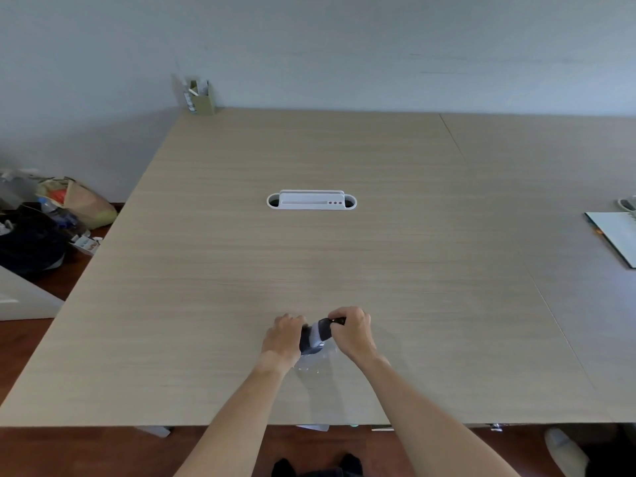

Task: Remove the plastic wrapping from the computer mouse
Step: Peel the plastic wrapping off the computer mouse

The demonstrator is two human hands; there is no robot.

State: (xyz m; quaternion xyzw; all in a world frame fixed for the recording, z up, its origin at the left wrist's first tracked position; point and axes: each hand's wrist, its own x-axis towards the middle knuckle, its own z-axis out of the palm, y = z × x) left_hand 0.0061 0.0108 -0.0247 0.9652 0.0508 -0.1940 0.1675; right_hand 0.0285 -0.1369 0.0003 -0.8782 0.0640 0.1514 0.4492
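A wide wooden table point(344, 256) fills the view. At six o'clock, the left hand point(283, 339) and right hand point(354, 330) both grip a dark mouse point(315, 337) held between them just over the tabletop, fingers curled on its ends. Clear plastic wrap point(311, 366) hangs beneath it.

Your left hand point(284, 335) and right hand point(352, 330) grip a dark computer mouse point(315, 337) between them, just above the wooden table point(206, 287). Clear plastic wrapping point(315, 363) hangs crumpled below the mouse. A white cable port point(311, 200) sits well beyond, mid-table.
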